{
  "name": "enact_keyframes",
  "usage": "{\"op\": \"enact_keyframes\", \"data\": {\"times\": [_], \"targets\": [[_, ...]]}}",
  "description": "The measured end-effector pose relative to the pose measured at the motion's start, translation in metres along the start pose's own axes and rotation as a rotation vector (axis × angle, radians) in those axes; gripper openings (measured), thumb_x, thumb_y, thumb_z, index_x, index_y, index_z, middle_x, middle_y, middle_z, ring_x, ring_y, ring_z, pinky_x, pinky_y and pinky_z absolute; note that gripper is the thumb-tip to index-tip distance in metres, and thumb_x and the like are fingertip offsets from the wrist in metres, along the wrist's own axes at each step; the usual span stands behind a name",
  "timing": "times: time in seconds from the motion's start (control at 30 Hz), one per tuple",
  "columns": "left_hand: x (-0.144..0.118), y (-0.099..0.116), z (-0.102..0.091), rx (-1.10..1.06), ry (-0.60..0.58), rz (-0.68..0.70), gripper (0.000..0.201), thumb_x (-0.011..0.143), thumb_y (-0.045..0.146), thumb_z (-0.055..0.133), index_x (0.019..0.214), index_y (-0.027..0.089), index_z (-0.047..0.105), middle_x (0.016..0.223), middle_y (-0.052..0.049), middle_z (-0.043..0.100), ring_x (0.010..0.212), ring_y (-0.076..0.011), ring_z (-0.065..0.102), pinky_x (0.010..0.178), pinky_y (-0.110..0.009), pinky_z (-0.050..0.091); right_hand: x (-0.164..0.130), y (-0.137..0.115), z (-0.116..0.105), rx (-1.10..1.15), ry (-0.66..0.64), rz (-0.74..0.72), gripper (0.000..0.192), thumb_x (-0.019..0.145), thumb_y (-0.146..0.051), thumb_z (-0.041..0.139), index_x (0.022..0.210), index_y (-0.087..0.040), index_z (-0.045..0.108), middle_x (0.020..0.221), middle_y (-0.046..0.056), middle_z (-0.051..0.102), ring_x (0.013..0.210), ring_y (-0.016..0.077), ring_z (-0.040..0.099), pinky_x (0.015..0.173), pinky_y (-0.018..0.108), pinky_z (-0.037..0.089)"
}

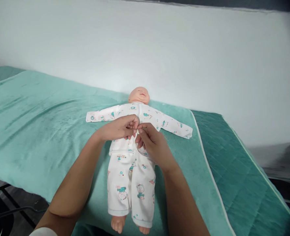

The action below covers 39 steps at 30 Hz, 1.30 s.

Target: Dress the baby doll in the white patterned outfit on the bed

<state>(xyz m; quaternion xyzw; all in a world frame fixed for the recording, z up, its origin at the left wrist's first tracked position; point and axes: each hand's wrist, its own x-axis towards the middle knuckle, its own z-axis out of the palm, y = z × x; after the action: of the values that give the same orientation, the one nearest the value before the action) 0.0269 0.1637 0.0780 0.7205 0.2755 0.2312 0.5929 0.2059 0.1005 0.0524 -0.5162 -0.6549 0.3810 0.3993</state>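
A baby doll point(138, 95) lies on its back on a light green towel point(37, 131), arms spread out. It wears a white printed shirt point(147, 115) and matching white trousers point(129, 188). My left hand point(119, 128) and my right hand point(152, 142) meet over the doll's chest. The fingertips of both hands pinch the front opening of the shirt at its middle. Whatever fastener lies between the fingers is hidden by them.
The towel covers a darker green quilted table point(235, 177) that runs along a white wall point(184, 59). The table's near edge is at the lower left, with dark floor and a dark frame point(9, 200) below it.
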Motion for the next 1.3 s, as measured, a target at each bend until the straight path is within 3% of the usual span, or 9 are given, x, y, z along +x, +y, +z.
{"op": "enact_keyframes", "data": {"times": [0.13,0.3,0.97,1.3], "targets": [[0.001,-0.004,-0.002,0.018,0.006,-0.002,0.013,0.084,0.017,0.056,0.084,0.020,0.044,0.071,0.003,0.054,0.062,-0.0096,0.054,0.055,-0.023,0.041,-0.001,0.003,0.000,-0.070,-0.030,-0.007,0.018,0.101,-0.034,0.037,0.109,-0.026,0.052,0.074,-0.004,0.063,0.062,0.0120,0.060,0.064,0.026,0.044],[0.001,-0.006,-0.003,0.022,-0.001,0.003,0.010,0.086,0.018,0.054,0.084,0.020,0.044,0.069,0.003,0.053,0.063,-0.0103,0.055,0.056,-0.023,0.041,0.001,0.011,0.001,0.082,-0.026,0.009,0.020,0.100,-0.037,0.039,0.111,-0.027,0.053,0.074,-0.004,0.062,0.060,0.0119,0.059,0.058,0.025,0.042],[0.000,-0.009,-0.007,-0.006,-0.064,0.015,0.008,0.087,0.013,0.050,0.087,0.020,0.046,0.075,0.002,0.055,0.067,-0.0100,0.055,0.060,-0.023,0.044,0.003,0.011,0.005,0.240,0.012,0.063,0.015,0.098,-0.038,0.048,0.104,-0.027,0.055,0.070,-0.006,0.060,0.057,0.0098,0.056,0.054,0.024,0.040],[-0.001,0.002,-0.002,-0.005,-0.018,-0.066,0.012,0.082,0.010,0.051,0.089,0.020,0.048,0.070,0.004,0.060,0.053,-0.0077,0.056,0.050,-0.020,0.042,0.003,0.007,0.003,0.215,0.018,0.128,0.017,0.094,-0.037,0.050,0.105,-0.026,0.055,0.065,-0.007,0.062,0.049,0.0096,0.056,0.050,0.023,0.042]]}}
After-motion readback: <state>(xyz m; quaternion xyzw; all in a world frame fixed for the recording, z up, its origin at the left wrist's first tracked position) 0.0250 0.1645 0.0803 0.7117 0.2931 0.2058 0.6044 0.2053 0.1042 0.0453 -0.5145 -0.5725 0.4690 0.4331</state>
